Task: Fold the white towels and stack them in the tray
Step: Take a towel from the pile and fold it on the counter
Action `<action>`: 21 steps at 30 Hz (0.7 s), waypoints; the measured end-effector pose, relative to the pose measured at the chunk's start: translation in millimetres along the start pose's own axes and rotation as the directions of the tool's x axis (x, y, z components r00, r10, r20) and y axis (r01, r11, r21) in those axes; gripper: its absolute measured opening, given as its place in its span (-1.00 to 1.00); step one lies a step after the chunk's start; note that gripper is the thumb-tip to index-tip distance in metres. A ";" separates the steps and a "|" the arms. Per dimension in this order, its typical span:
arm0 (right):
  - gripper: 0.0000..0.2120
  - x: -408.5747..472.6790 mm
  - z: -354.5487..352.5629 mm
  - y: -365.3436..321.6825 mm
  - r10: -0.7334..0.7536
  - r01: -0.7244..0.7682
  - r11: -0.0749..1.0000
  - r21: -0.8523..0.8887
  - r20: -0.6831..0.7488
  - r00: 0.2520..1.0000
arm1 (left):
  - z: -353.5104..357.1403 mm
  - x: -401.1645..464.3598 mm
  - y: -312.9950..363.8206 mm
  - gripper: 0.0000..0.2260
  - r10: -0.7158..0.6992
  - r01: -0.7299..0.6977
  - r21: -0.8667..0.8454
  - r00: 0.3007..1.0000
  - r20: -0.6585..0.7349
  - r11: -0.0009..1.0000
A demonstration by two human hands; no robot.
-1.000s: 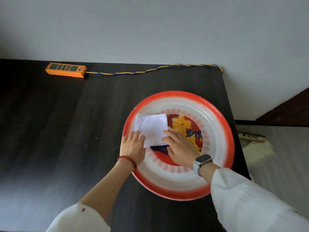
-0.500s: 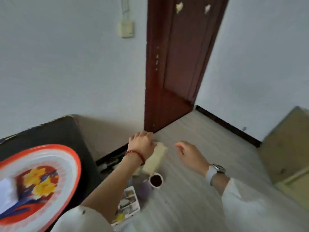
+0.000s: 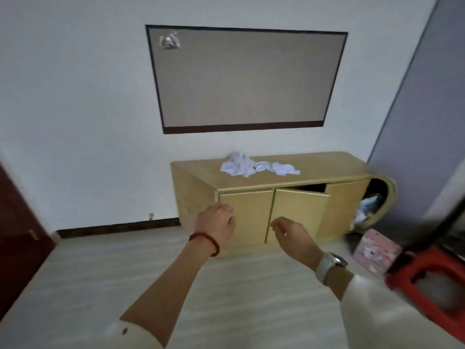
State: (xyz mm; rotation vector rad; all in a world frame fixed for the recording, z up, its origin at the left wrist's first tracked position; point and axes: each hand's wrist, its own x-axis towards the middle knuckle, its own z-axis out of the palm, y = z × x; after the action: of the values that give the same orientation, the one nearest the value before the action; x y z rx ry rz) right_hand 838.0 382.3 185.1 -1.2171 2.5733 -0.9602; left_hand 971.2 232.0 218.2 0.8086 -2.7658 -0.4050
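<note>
Your left hand (image 3: 217,222) is raised in front of you, fingers loosely curled, holding nothing; a red bead bracelet (image 3: 205,241) sits on that wrist. Your right hand (image 3: 293,235) is up beside it, apart from the left, fingers relaxed and slightly bent, also empty; a watch with a pale strap (image 3: 329,265) is on that wrist.

The white towels (image 3: 256,167) lie crumpled in a loose heap on top of the low wooden counter (image 3: 314,167) against the far wall, toward its left-middle. The hands are well short of them, with open floor (image 3: 100,273) between you and the counter.

The counter's middle door (image 3: 298,215) hangs ajar, its edge swung out toward you. At the counter's right end a rounded open compartment (image 3: 375,200) holds bunched cloth. Just below it on the floor sits a pink box (image 3: 375,250), and nearer you on the right a red plastic stool (image 3: 432,278). A dark-framed panel (image 3: 246,79) hangs on the wall above the counter. A dark red door (image 3: 17,235) shows at the left edge.
</note>
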 end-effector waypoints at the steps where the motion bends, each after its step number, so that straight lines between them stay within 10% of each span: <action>1: -0.79 21.9 -13.9 23.2 0.022 -0.022 1.000 -0.001 -0.030 0.999 | 10.9 35.6 18.5 -0.78 0.040 -0.039 -0.013 0.999 0.004 0.999; 13: -0.80 277.4 -157.7 242.6 0.278 -0.290 0.957 -0.026 -0.207 0.938 | 119.7 407.0 195.6 -0.77 0.341 -0.337 -0.105 0.940 0.026 0.936; 21: -0.79 424.1 -183.4 405.9 0.345 -0.345 0.938 0.027 -0.146 0.927 | 249.1 584.4 258.9 -0.72 0.272 -0.235 -0.227 0.951 0.147 0.945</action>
State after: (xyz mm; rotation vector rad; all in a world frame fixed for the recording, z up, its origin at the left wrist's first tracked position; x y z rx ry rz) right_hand 225.1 351.3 145.4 -0.6738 2.7695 -1.0032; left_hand 291.4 167.4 152.3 0.3746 -2.8739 -0.7298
